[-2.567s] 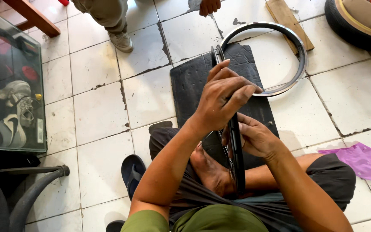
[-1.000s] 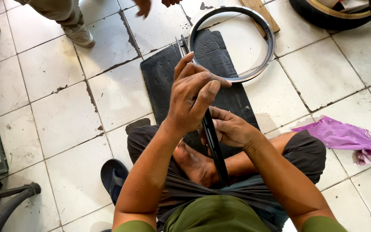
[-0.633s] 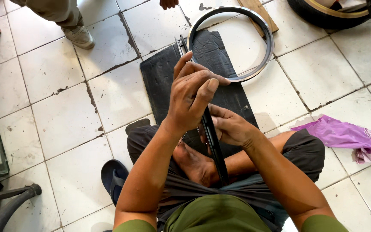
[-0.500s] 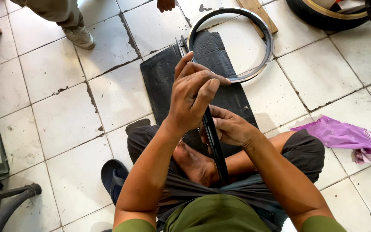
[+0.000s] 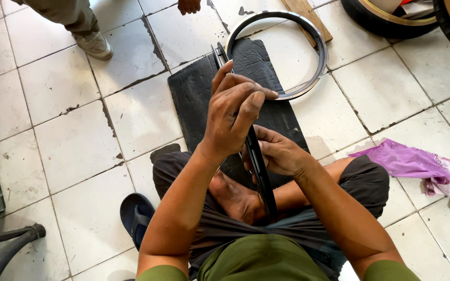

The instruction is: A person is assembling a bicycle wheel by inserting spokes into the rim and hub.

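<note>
The person sits cross-legged on a tiled floor [image 5: 147, 109] and holds a black wheel rim [image 5: 259, 166] on edge, seen nearly end-on, so it runs as a thin dark strip from the lap up toward 12 o'clock. The left hand [image 5: 233, 112] is raised in front of the rim's upper stretch, fingers curled and pressed together over its edge, hiding that part from the camera. The right hand [image 5: 277, 153] sits just at 4 o'clock of the left, fingers wrapped around the rim from the side. A bare foot [image 5: 235, 198] lies under the rim at 6 o'clock. Beneath and beyond the hands a black rubber mat [image 5: 199, 99] covers the tiles, and a second, shiny rim [image 5: 316, 57] lies flat partly on it at 1 o'clock. A purple plastic bag [image 5: 417, 166] is crumpled at 3 o'clock, a dark sandal [image 5: 135, 216] rests at 8 o'clock, and another person's shoe [image 5: 95, 46] stands at 11 o'clock. Tyres [image 5: 386, 18] lean at 2 o'clock.
</note>
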